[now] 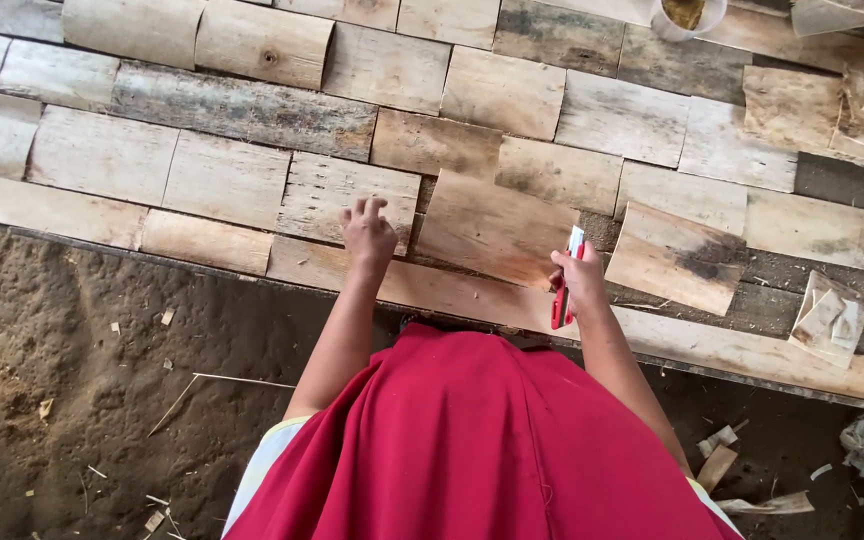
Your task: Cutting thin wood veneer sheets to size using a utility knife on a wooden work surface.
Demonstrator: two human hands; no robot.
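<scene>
I look down past my red clothing (472, 440) at a long bed of flat wooden sheets (242, 110) laid edge to edge, with a dirt floor (62, 340) below it. My left hand (368, 232) rests with its fingers curled down on a pale, grainy sheet (332, 195), touching its lower right part; it presses rather than grips. My right hand (580, 275) is closed around a red utility knife (564, 290), held upright, its pale tip pointing up, just beside a brownish sheet (492, 225) that lies slightly tilted between my hands.

The sheets look thin, dry and light, stiff along the grain but likely to split or flake at the edges; some curl up, as does one further right (677, 255). I judge they are best taken by a long edge with a flat, spread grip, not by a corner. The knife handle looks slim and hard, so a firm wrap low on the handle suits it, away from the blade end. A white cup (687, 15) stands at the far top.
</scene>
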